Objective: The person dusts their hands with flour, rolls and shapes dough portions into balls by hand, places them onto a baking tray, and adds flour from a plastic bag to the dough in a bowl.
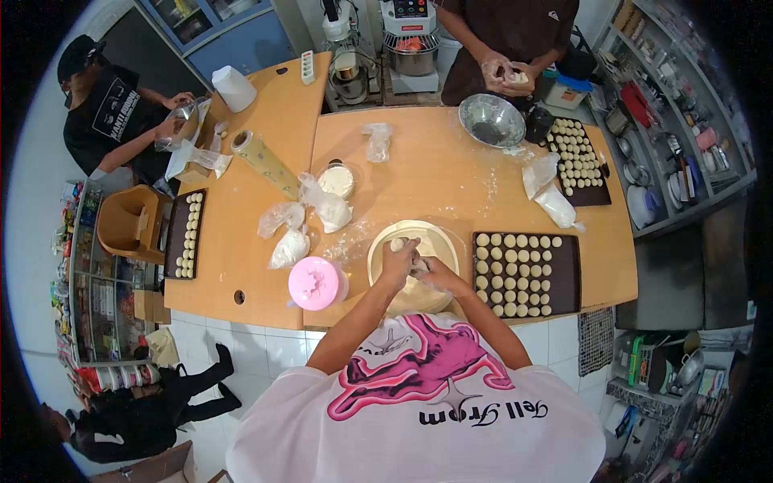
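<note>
My left hand is over the round wooden tray, its fingers curled around a pale dough ball that shows on its upper side. Close against it, my right hand is closed, with its fingertips meeting my left fingers. A whitish bit shows where the fingers meet, too small to make out. Right of the wooden tray, a dark baking tray carries rows of round dough balls. To the left stands a pink lidded container.
Bags of white powder, a bowl of white powder and a roll of film lie to the left. A metal bowl stands far right, near a co-worker's hands. Another person handles a bowl at the left.
</note>
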{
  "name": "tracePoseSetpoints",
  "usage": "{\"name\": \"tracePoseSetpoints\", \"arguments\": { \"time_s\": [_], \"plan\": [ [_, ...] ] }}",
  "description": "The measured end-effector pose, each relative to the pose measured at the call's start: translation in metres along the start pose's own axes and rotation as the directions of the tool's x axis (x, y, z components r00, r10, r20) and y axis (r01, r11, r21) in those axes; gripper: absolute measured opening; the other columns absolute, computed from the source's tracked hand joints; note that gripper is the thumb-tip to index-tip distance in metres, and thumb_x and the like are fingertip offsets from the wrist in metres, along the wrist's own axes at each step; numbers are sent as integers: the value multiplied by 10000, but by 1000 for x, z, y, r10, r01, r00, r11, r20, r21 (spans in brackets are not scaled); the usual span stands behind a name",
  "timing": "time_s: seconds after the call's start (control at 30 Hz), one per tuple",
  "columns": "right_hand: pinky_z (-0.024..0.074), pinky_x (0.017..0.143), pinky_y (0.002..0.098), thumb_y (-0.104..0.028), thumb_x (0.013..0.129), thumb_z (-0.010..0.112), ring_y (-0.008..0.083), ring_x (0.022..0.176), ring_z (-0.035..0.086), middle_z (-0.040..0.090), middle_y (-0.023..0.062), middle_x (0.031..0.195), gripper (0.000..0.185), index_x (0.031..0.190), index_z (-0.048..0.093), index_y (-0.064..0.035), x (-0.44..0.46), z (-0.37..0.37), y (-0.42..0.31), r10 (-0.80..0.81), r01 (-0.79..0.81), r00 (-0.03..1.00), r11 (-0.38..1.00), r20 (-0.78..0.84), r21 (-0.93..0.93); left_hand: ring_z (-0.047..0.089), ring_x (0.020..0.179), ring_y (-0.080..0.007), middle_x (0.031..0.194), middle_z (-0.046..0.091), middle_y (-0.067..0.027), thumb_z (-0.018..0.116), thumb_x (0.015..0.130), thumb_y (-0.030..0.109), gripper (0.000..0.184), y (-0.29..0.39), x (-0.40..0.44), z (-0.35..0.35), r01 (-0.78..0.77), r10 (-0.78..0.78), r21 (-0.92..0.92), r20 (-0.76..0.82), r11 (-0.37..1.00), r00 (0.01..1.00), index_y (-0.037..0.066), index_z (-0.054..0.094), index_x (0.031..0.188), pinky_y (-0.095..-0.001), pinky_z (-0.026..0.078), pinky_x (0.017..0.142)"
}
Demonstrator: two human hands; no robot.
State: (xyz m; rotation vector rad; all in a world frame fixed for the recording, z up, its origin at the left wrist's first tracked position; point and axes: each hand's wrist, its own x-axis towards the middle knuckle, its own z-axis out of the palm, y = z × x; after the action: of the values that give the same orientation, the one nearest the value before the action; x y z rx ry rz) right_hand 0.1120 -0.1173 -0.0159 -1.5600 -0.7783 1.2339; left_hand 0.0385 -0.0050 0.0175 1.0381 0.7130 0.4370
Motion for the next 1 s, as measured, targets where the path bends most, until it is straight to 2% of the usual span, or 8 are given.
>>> {"name": "tracePoseSetpoints", "arguments": {
  "time_s": [0.2, 0.3, 0.4, 0.6, 0.63, 0.7, 0.8, 1.0],
  "plan": [
    [391, 558, 233, -246, 825, 620, 71, 647, 471, 527, -19, 764, 314, 1030, 565, -16, -3, -1, 4, -7, 4, 999, 997, 37, 71, 478, 469, -121, 560, 515, -43, 625, 865, 345, 380, 6, 4, 2, 90, -92, 34, 87, 995, 992, 62, 527, 632, -275, 389, 447],
    [386, 567, 230, -248, 836, 612, 76, 658, 467, 521, -16, 768, 299, 1018, 559, -18, -2, 1, 1, 59, -63, 995, 997, 77, 53, 503, 528, -137, 667, 550, -51, 513, 903, 474, 451, 11, 0, 7, -46, 23, 136, 162, 990, 987, 46, 568, 772, -267, 414, 486],
    [376, 571, 225, -236, 852, 593, 79, 646, 453, 504, -19, 759, 242, 980, 554, -34, -6, 0, -11, 46, -58, 993, 992, 110, 115, 525, 536, -147, 687, 569, -68, 577, 877, 420, 412, 20, 0, 2, 167, -184, 133, 127, 977, 975, 16, 579, 797, -271, 444, 498],
    [356, 561, 221, -191, 873, 560, 73, 633, 434, 485, -25, 733, 161, 936, 547, -44, -6, 1, -11, -7, -10, 996, 983, 91, 185, 482, 476, -119, 589, 539, -43, 711, 744, 168, 205, 12, -4, 3, -11, 8, -89, -35, 996, 999, 49, 564, 665, -272, 384, 427],
    [371, 589, 226, -186, 871, 564, 80, 662, 449, 499, -17, 759, 175, 965, 548, -39, -4, 1, -7, 2, -24, 994, 979, 109, 200, 481, 473, -117, 578, 533, -40, 698, 746, 153, 196, 12, -5, 4, -11, 9, -32, -76, 999, 997, 48, 558, 657, -271, 379, 425],
    [401, 645, 236, -177, 868, 570, 95, 720, 480, 527, 0, 811, 214, 1021, 549, -29, 1, -1, 4, 18, -52, 989, 972, 148, 227, 479, 466, -115, 557, 523, -35, 671, 749, 124, 182, 14, -7, 7, -6, 19, 82, -157, 997, 987, 47, 547, 641, -268, 369, 422],
    [420, 783, 264, -265, 829, 640, 135, 904, 518, 557, 51, 993, 430, 1163, 509, -28, 3, 1, 11, -20, 17, 998, 999, 63, 46, 480, 459, -112, 537, 518, -28, 634, 759, 95, 161, 0, 5, 4, -33, 57, 81, -304, 996, 951, 36, 543, 640, -270, 362, 418],
    [380, 947, 345, -204, 756, 672, 230, 1167, 444, 486, 107, 1251, 653, 1316, 383, -34, 2, -4, 15, -203, 207, 976, 977, -75, 53, 483, 456, -111, 542, 526, -29, 603, 767, 86, 138, 3, 1, 3, -103, 122, 74, -324, 992, 938, 22, 559, 654, -273, 365, 413]
  ]
}}
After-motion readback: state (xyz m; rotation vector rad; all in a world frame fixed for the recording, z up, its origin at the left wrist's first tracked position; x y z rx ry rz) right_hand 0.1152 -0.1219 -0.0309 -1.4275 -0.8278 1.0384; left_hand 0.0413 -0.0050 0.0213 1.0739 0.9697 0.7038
